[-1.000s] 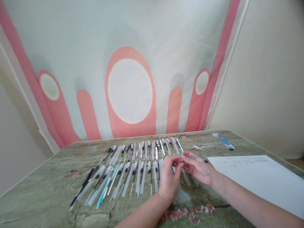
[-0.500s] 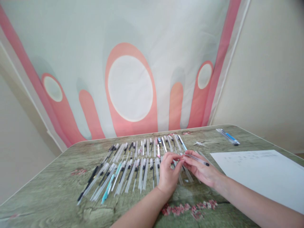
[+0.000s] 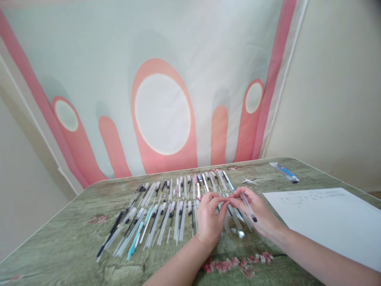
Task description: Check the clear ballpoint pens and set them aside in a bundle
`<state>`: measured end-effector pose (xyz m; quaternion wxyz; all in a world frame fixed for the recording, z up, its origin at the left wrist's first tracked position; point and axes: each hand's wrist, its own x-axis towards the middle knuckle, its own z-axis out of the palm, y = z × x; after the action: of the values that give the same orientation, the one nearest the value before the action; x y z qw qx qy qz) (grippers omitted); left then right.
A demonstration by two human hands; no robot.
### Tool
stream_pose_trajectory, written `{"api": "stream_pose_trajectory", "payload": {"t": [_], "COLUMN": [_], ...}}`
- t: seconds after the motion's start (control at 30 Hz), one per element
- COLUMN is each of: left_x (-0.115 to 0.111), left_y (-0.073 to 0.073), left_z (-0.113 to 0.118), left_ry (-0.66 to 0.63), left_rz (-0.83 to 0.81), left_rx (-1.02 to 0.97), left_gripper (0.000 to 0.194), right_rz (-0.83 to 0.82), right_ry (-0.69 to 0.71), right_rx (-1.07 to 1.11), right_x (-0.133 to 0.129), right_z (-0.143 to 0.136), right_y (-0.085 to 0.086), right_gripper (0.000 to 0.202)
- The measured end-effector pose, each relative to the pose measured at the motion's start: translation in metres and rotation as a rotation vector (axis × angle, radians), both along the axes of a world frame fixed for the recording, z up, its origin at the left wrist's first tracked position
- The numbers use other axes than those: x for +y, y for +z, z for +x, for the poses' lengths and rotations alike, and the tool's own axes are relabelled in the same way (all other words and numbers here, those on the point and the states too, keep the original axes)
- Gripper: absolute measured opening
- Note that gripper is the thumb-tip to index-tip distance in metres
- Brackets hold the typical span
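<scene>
Above the right part of two rows of pens, my two hands meet at the fingertips. My right hand (image 3: 253, 208) is closed, with a slim clear pen (image 3: 249, 207) between its fingers, the dark end pointing down and right. My left hand (image 3: 210, 216) pinches thumb and forefinger against the right fingertips; whatever sits in that pinch is too small to make out. Beneath and beside the hands lie clear pen barrels and dark refills (image 3: 192, 216). A turquoise pen (image 3: 136, 240) lies in the front row, left of my hands.
A white sheet (image 3: 324, 222) with small marks lies to the right. Behind it is a small bundle of pens (image 3: 284, 172), partly blue. Small whitish pieces (image 3: 250, 181) rest behind my right hand. A printed backdrop (image 3: 205, 47) hangs behind the table (image 3: 68, 226).
The pen in my right hand has swung from nearly level to a steeper slant, its dark end lower and nearer me. Both hands stay together at the fingertips.
</scene>
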<state>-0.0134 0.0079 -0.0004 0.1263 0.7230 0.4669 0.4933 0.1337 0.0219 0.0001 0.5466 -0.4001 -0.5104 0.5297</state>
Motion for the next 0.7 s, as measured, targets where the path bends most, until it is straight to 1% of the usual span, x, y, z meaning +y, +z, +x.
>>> {"api": "stream_pose_trajectory", "payload": {"t": [0.2,0.43,0.57,0.7], "left_x": [0.0002,0.0022,0.0016,0.0017], "left_y": [0.0022,0.0028,0.0058,0.0055], "left_z": [-0.0024,-0.0053,-0.0068,-0.0046], "left_ry": [0.03,0.015,-0.021,-0.051], "left_rz": [0.042,0.021,0.001,-0.053], "left_rx": [0.129,0.199,0.22,0.177], "left_gripper": [0.015,0.016,0.016,0.016], "right_rz": [0.039,0.071,0.068,0.051], "right_ry": [-0.033,-0.062,-0.074,-0.091], "right_rx": [-0.054,-0.131,-0.182,-0.172], "right_x": [-0.0007,-0.0007,-0.0016,-0.0031], "right_z": [-0.0012,-0.0014,-0.002,-0.0033], "right_y": [-0.0029,-0.0046,-0.003,-0.0013], "right_gripper": [0.03,0.03,0.033,0.037]}}
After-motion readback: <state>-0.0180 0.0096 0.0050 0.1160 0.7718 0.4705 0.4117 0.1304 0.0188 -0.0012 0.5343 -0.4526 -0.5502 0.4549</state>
